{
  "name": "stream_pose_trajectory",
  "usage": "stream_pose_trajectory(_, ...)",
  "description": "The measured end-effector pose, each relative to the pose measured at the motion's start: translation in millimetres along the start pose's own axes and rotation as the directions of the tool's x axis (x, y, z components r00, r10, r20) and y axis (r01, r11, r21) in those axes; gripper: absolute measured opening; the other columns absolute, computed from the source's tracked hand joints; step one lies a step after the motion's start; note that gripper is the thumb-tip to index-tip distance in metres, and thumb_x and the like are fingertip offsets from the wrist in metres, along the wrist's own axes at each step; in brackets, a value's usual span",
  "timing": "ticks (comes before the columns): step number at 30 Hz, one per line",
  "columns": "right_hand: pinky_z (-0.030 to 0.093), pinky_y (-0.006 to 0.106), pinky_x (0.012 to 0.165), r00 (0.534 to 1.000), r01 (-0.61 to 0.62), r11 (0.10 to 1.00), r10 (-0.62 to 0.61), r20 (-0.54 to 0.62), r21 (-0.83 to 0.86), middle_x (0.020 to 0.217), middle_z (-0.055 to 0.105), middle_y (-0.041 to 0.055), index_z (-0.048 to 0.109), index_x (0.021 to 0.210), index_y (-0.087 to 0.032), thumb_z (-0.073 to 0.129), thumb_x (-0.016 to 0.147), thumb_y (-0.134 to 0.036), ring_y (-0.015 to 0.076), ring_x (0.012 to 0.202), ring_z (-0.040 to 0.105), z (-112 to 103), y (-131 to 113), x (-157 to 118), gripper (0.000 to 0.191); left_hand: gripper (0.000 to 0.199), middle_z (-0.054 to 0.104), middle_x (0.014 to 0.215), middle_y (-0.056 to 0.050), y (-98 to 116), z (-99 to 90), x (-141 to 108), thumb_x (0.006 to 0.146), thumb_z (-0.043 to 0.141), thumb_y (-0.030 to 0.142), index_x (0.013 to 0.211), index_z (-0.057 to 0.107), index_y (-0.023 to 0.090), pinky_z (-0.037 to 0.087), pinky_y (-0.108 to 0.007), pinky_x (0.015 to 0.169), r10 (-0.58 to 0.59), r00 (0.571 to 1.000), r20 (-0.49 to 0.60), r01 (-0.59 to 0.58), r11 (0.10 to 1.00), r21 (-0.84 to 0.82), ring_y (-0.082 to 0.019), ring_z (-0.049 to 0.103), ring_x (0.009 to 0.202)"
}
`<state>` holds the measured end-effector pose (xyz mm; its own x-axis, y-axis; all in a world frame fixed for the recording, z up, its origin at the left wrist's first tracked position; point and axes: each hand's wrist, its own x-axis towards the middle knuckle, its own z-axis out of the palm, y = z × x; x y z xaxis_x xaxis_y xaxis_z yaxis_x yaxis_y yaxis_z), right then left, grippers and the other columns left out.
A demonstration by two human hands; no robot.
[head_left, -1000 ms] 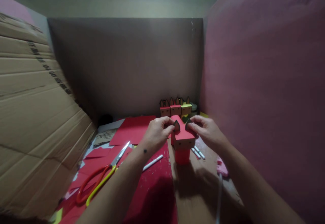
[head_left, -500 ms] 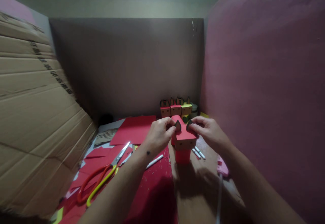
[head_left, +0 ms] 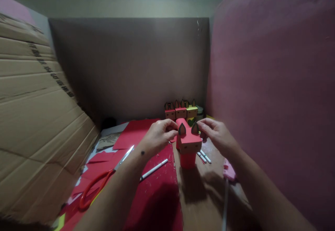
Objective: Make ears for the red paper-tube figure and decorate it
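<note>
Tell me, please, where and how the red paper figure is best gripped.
Probably by the upright lower part of the red figure, from the near side: it stands beneath the wider head, whereas the thin, pointed ears look bendable and have the left hand and right hand beside them.

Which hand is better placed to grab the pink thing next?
Probably the right hand: the pink thing lies nearer it, on its side of the toy. The left hand is on the other side.
</note>
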<state>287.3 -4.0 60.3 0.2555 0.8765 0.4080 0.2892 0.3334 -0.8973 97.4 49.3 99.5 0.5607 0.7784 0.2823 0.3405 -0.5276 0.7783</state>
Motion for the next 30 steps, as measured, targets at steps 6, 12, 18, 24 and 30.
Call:
stream_pose_trajectory(6,0.04,0.025,0.045,1.0,-0.012,0.999,0.012,0.014,0.033,0.058,0.058,-0.0011,0.062,0.071,-0.015,0.06,0.074,-0.032,0.01,0.046,0.048,1.2,-2.3,-2.0,0.018,0.015,0.061,0.058,0.002,-2.6,6.4,1.3,0.072,0.054,0.017,0.077,0.068,0.016,0.036,-0.02,0.046,0.002,1.0,0.022,-0.002,1.0,-0.01,-0.007,0.044,0.043)
stream_pose_trajectory(12,0.04,0.025,0.047,0.999,-0.012,0.998,0.01,0.032,0.067,0.059,0.059,-0.0012,0.063,0.069,-0.015,0.063,0.07,-0.029,0.0097,0.048,0.049,2.5,-1.8,-2.1,0.014,0.013,0.059,0.055,0.002,-5.1,11.2,2.9,0.074,0.054,0.017,0.075,0.067,0.015,0.036,-0.02,0.047,0.005,1.0,-0.016,-0.005,1.0,-0.004,-0.008,0.045,0.043)
stream_pose_trajectory(18,0.04,0.024,0.048,0.999,-0.019,0.997,0.016,0.038,0.081,0.058,0.058,-0.0021,0.064,0.068,-0.015,0.065,0.069,-0.029,0.0095,0.048,0.049,1.1,-0.5,-1.5,0.013,0.011,0.059,0.055,0.002,-8.6,14.0,4.2,0.074,0.056,0.019,0.072,0.066,0.015,0.036,-0.021,0.048,0.018,0.999,-0.043,-0.019,1.0,-0.004,-0.009,0.047,0.045)
stream_pose_trajectory(24,0.039,0.024,0.047,0.999,-0.019,0.996,0.016,0.042,0.091,0.057,0.057,-0.0025,0.063,0.068,-0.016,0.065,0.07,-0.028,0.009,0.048,0.047,1.4,-1.1,-1.6,0.013,0.01,0.058,0.053,0.003,-10.4,16.5,6.3,0.073,0.056,0.017,0.069,0.065,0.015,0.037,-0.021,0.049,0.032,0.998,-0.05,-0.033,0.999,-0.022,-0.009,0.048,0.046)
stream_pose_trajectory(30,0.039,0.024,0.047,0.999,-0.014,0.995,0.01,0.04,0.095,0.057,0.057,-0.0023,0.063,0.069,-0.016,0.065,0.07,-0.029,0.009,0.048,0.047,2.6,-0.8,-1.1,0.013,0.009,0.055,0.051,0.003,-8.4,16.5,6.1,0.074,0.057,0.015,0.068,0.064,0.014,0.036,-0.021,0.047,0.019,0.999,-0.045,-0.021,0.999,-0.039,-0.008,0.045,0.044)
